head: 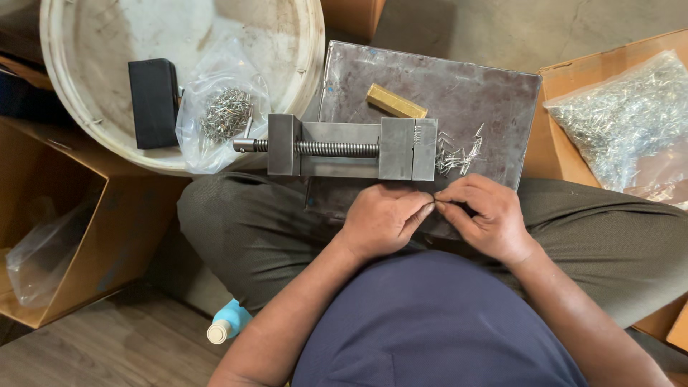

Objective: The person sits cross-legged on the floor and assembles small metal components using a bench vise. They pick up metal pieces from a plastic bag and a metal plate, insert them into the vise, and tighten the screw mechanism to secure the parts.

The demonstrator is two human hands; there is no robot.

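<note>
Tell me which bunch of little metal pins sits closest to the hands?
The loose pile of pins on the metal plate, right beside the vise. The other two bunches sit in plastic bags: one in the white tub, one in the cardboard box.

Place: I see a small workshop.
Signs: steel vise on metal plate, bagged metal pins, cardboard boxes, concrete floor.

vise on metal plate, loose pins right of vise, bucket lid left of plate

One head-worn camera looks steeply down, close over the seated person's lap, metal plate and small vise.
</note>
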